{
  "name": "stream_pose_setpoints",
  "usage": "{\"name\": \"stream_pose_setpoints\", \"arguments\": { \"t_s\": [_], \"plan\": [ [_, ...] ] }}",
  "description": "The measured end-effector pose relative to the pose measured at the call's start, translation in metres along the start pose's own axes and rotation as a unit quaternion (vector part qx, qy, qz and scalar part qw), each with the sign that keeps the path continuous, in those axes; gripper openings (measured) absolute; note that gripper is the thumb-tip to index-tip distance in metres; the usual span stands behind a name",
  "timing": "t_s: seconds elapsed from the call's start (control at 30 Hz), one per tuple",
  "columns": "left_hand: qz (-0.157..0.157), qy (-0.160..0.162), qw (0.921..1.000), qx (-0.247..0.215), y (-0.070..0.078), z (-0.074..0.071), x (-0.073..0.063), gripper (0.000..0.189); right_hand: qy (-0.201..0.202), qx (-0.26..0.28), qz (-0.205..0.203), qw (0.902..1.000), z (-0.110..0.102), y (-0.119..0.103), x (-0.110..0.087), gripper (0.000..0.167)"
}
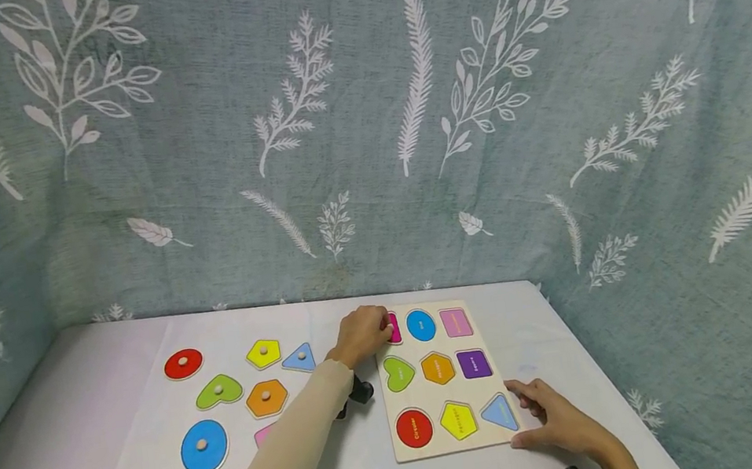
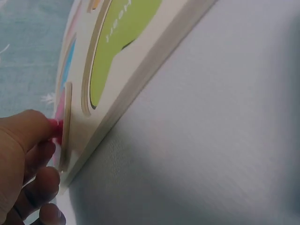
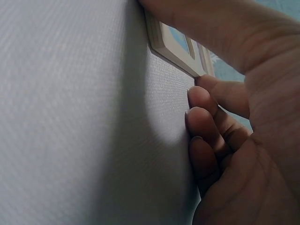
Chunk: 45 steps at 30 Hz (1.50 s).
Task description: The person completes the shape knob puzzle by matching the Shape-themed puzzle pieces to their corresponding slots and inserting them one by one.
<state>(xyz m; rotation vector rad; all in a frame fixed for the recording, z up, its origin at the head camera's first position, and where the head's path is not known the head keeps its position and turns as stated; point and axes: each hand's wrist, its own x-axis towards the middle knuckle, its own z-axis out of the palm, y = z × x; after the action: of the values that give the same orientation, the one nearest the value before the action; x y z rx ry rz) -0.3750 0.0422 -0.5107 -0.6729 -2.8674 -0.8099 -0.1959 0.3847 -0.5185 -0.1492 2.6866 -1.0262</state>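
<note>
My left hand [image 1: 363, 331] is at the far left corner of a wooden shape puzzle board [image 1: 398, 402]. Its thumb and finger pinch the pink knob [image 2: 57, 130] of a puzzle piece [image 2: 67, 124], whose thin wooden edge stands over the board's surface beside the green heart recess [image 2: 117, 37]. Part of a magenta recess [image 1: 395, 329] shows by the fingertips. At the near right corner of the board, my right hand [image 1: 555, 417] grips the edges, thumb on the near side and index finger on the right side. Its other fingers are curled above the white cloth.
Left of the board lie loose knobbed pieces: a red oval [image 1: 183, 364], green heart [image 1: 218, 391], yellow pentagon [image 1: 263, 353], blue triangle [image 1: 299, 358], orange hexagon [image 1: 267, 398] and blue circle [image 1: 204, 447]. A pink piece [image 1: 264, 435] is partly behind the left sleeve. Patterned curtain [image 1: 362, 125] surrounds the table.
</note>
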Motion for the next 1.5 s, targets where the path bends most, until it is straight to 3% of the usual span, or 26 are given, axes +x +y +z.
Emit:
{"name": "stream_pose_setpoints", "arguments": {
  "t_s": [0.33, 0.5, 0.67, 0.87, 1.23, 1.5],
  "plan": [
    [-0.017, 0.013, 0.9996, 0.018, -0.008, -0.001, 0.000, 0.013, -0.004, 0.011, 0.003, 0.9999, 0.005, -0.005, 0.004, 0.098],
    [-0.024, 0.017, 0.9996, 0.001, -0.011, -0.002, -0.003, 0.013, -0.001, 0.010, 0.003, 0.9999, 0.006, -0.007, 0.004, 0.099],
    [-0.056, 0.038, 0.9975, -0.020, -0.015, -0.006, -0.006, 0.020, 0.001, 0.013, 0.001, 0.9999, 0.006, -0.009, 0.004, 0.100],
    [-0.079, 0.031, 0.9958, -0.033, -0.017, -0.009, -0.008, 0.024, -0.009, 0.020, -0.012, 0.9997, 0.007, -0.009, 0.005, 0.097],
    [-0.036, -0.003, 0.9981, -0.049, -0.015, -0.023, -0.014, 0.020, -0.004, 0.010, 0.000, 0.9999, 0.006, -0.005, 0.003, 0.097],
    [0.008, -0.023, 0.9986, -0.046, -0.013, -0.046, -0.027, 0.017, 0.006, -0.004, 0.012, 0.9999, 0.003, -0.001, 0.000, 0.097]
  ]
}}
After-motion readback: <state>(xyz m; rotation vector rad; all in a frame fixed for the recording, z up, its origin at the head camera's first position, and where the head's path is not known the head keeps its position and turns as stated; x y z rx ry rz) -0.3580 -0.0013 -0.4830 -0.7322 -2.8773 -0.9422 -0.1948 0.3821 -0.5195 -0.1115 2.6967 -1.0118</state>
